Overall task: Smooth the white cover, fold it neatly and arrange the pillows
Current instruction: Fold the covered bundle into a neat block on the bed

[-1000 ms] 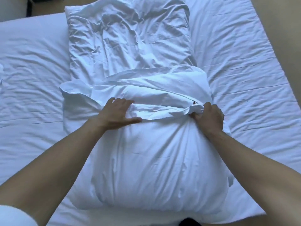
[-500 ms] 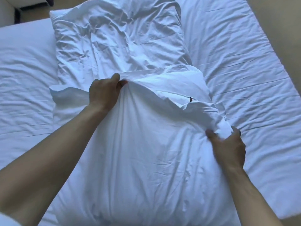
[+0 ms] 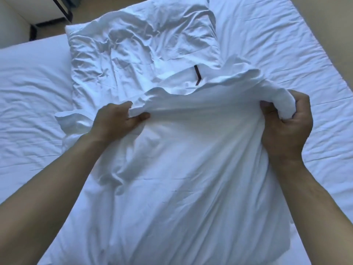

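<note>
Bed bears white cover, edge in both hands.

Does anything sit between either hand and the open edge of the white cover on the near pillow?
Nothing visible does. The left hand and the right hand each already grip the bunched open edge of the white cover. The crumpled far pillow lies beyond that edge, clear of both hands.

A white sheet covers the bed, creased toward its right edge; beyond the far-left corner, tan floor meets a dark-framed fixture.
</note>
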`<state>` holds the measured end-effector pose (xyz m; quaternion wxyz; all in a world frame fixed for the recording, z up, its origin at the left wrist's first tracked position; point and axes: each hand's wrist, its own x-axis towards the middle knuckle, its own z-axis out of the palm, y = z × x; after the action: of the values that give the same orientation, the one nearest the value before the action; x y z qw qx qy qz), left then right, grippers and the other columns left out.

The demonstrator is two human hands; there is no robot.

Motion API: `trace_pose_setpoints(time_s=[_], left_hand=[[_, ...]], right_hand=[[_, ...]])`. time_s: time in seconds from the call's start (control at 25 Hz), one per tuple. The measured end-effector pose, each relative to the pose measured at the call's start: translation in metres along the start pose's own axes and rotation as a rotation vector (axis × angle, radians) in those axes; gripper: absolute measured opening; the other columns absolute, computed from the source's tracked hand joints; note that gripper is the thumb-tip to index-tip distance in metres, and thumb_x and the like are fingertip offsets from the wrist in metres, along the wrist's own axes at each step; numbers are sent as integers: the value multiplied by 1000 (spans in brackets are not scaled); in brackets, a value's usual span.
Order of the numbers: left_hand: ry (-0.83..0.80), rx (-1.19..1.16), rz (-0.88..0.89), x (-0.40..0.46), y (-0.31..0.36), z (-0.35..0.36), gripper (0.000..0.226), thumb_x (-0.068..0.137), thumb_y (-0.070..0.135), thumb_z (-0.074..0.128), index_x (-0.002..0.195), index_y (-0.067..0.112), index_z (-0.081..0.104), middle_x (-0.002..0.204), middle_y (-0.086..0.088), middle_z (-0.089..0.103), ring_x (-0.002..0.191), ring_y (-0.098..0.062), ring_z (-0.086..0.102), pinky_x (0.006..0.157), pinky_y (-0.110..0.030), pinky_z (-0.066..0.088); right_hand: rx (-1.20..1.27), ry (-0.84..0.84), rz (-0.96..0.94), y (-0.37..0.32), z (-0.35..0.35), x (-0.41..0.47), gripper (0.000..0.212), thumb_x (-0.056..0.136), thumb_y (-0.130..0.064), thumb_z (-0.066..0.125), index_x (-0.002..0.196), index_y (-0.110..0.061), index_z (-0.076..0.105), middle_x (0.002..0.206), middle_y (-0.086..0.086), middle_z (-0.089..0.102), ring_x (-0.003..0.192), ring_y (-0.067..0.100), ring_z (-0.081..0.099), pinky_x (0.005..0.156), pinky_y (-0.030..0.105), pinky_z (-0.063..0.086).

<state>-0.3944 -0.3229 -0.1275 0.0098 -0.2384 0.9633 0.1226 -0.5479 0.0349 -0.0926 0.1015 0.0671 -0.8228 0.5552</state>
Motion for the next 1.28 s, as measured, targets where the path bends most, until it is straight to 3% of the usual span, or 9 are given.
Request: trace_pose_setpoints(time_s=[0.12, 0.2, 0.28, 0.44, 0.72, 0.88, 0.96, 1.08, 1.28], left_hand=[[-48, 206, -236, 35, -2, 13, 66, 90, 78, 40, 109, 15, 52, 112, -20, 66, 111, -40, 59, 95, -50, 42], [-264, 277, -367, 43, 4, 54, 79, 93, 77, 25, 150, 23, 32, 157, -17, 37, 145, -38, 31, 117, -65, 16], [-337, 241, -440, 33, 4, 94, 82, 93, 78, 13, 162, 33, 5, 170, -6, 5, 155, -35, 2, 117, -69, -4], [-330, 161, -437, 10, -13, 106, 79, 91, 80, 12, 157, 36, 18, 164, -2, 26, 153, -30, 17, 114, -71, 2], [-256, 75, -466, -10, -15, 69, 43, 103, 55, 16, 98, 24, 45, 102, -11, 67, 112, -36, 61, 113, -64, 17], [-52, 46, -408, -59, -41, 52, 65, 97, 71, 30, 136, 22, 44, 142, -11, 52, 145, -29, 35, 121, -59, 0], [87, 9, -575, -100, -67, 40, 100, 83, 85, 40, 155, 17, 25, 161, -14, 26, 154, -28, 12, 121, -56, -3], [-50, -292, -1071, -172, -107, 35, 144, 48, 106, 37, 154, 9, 23, 155, -22, 36, 146, -36, 33, 116, -56, 26], [-179, -679, -1223, -228, -117, 41, 127, 50, 100, 59, 135, 5, 59, 130, -17, 65, 115, -34, 64, 99, -43, 50]], right_hand=[[-193, -112, 218, 43, 50, 42, 39, 88, -51, 70, 108, -19, 61, 95, -4, 67, 93, 19, 63, 73, 24, 39], [-449, -272, 440, 92, 83, 44, 61, 86, -62, 65, 124, -17, 51, 121, 16, 62, 117, 35, 57, 88, 36, 40], [-527, -348, 633, 129, 92, 31, 84, 77, -77, 63, 133, -19, 40, 138, 22, 50, 130, 41, 46, 106, 50, 37], [-460, -469, 722, 144, 83, 21, 108, 70, -86, 64, 139, -5, 46, 139, 21, 57, 128, 38, 55, 101, 42, 44], [-364, -345, 526, 93, 75, 6, 70, 80, -65, 72, 122, -11, 57, 118, 15, 66, 115, 35, 61, 88, 38, 44], [-147, -431, 612, 84, 60, -2, 69, 73, -66, 80, 116, -16, 58, 115, 3, 64, 102, 23, 62, 94, 37, 50], [7, -460, 694, 81, 53, -6, 63, 69, -62, 85, 109, -19, 63, 116, 1, 69, 96, 17, 69, 95, 38, 53], [121, -620, 726, 83, 41, -12, 59, 64, -55, 87, 114, -33, 67, 115, -5, 75, 104, 15, 73, 98, 39, 54], [54, -794, 616, 86, 4, -37, 66, 78, -63, 77, 136, -41, 56, 131, -14, 67, 122, 10, 63, 106, 37, 46]])
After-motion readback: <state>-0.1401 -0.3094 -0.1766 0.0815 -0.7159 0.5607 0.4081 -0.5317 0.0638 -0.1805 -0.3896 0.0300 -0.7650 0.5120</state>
